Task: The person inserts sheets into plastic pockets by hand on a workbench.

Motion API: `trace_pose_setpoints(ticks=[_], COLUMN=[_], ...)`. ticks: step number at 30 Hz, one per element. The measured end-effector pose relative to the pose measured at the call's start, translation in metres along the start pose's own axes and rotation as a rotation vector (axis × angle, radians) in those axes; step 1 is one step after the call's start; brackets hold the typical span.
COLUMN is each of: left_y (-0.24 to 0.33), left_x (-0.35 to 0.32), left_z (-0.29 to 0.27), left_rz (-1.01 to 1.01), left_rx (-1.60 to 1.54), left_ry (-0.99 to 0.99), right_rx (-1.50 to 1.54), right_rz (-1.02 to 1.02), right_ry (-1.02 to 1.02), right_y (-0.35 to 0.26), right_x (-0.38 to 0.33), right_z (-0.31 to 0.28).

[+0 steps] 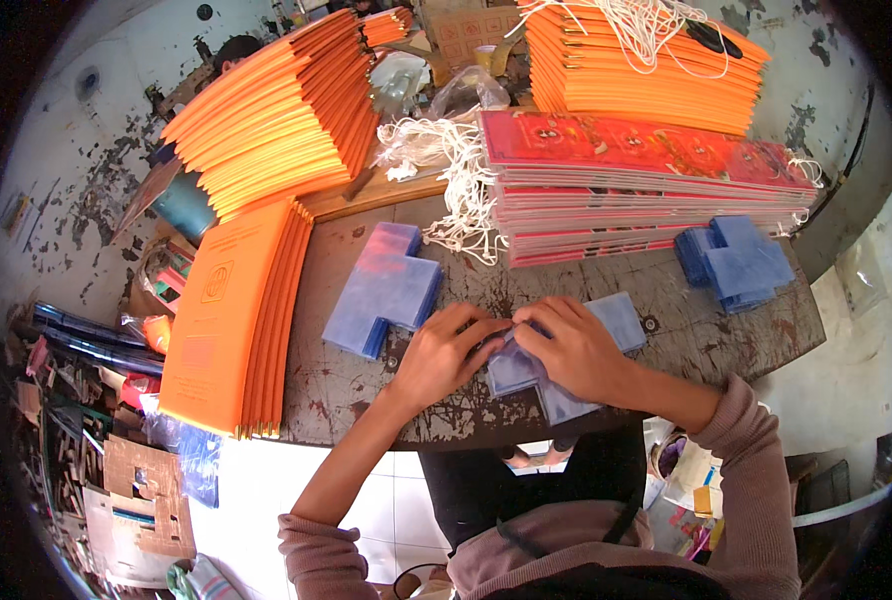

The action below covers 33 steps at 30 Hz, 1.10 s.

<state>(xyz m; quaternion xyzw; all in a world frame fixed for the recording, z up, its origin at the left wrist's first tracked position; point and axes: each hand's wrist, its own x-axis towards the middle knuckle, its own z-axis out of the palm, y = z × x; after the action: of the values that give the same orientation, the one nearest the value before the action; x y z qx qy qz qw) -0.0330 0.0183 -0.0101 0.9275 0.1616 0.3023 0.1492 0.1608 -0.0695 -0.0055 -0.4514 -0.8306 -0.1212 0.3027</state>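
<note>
Our left hand (446, 350) and right hand (576, 345) meet fingertip to fingertip, pinching a blue plastic sheet (566, 365) on the counter (666, 300); more blue sheets (381, 290) lie just left, red bags (646, 190) beyond

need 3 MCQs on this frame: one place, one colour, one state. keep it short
1. Where does the pile of red printed flat bags lie?
A. on the floor
B. on the worn table, beyond the hands
C. on the person's lap

2. What colour are the folded plastic sheets left of the hands?
A. blue
B. green
C. yellow

3. What are the left hand and right hand doing?
A. hanging off the table
B. each lifting an orange flat bag
C. both pressing on one blue plastic piece

Answers:
1 B: the pile sits at the table's far side.
2 A: the stack is plainly blue.
3 C: both hands meet on the piece at the near edge.
</note>
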Motion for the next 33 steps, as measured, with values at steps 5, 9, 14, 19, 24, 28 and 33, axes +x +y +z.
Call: trace_pose_setpoints(ticks=[5,9,14,19,24,28,33], left_y=[0.004,0.007,0.02,0.035,0.04,0.04,0.045], left_x=[-0.001,-0.002,-0.004,-0.005,-0.012,-0.014,-0.019], left_z=[-0.003,-0.004,0.001,0.014,0.024,0.029,0.027], left_rz=[0.033,-0.092,-0.219,-0.407,-0.365,-0.347,-0.356], left_rx=[0.029,-0.036,-0.068,-0.102,-0.102,-0.05,0.041], left_ry=[0.025,-0.031,0.041,0.154,0.293,0.267,0.229], right_rx=[0.018,0.076,0.093,0.087,0.105,0.124,0.139], right_rz=[0.008,0.039,0.034,0.048,0.008,0.025,0.034], right_ry=[0.03,0.048,0.066,0.035,0.068,0.076,0.066], right_y=[0.0,0.001,0.001,0.003,0.003,0.004,0.002], right_x=[-0.003,-0.004,-0.005,-0.004,-0.002,-0.004,-0.004], right_z=[0.003,0.004,0.002,0.004,0.004,0.005,0.005])
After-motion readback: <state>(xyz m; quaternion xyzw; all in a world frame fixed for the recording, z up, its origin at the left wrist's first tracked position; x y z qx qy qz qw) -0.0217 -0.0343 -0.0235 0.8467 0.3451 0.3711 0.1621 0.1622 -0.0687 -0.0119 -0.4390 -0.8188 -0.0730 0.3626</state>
